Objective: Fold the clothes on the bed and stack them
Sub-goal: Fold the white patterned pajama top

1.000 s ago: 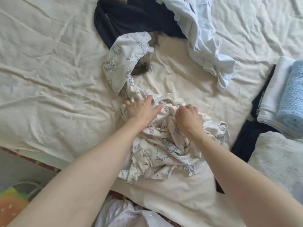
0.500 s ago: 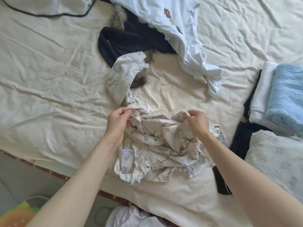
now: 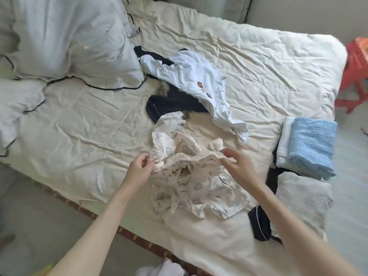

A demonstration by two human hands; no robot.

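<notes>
A cream garment with a grey print [image 3: 191, 176] hangs crumpled between my hands above the bed [image 3: 79, 136]. My left hand [image 3: 140, 169] pinches its upper edge on the left. My right hand [image 3: 237, 166] pinches the same edge on the right. Beyond it lie a pale blue top with a small brown motif [image 3: 191, 76] and a dark navy garment [image 3: 175, 103], both unfolded. At the bed's right side sits a folded stack: a blue knit [image 3: 312, 144] on a white piece [image 3: 284, 144], and a grey folded piece [image 3: 302, 198] in front.
Pillows with dark piping [image 3: 69, 40] fill the back left of the bed. A dark item with white trim [image 3: 258, 226] lies near the front edge by my right forearm. A red stool [image 3: 354, 72] stands off the bed's right side. White fabric [image 3: 163, 269] lies below the bed's front edge.
My hands have moved apart and lifted the printed garment's top edge off the bed. The view has pulled back and now shows the pillows and the far side of the bed.
</notes>
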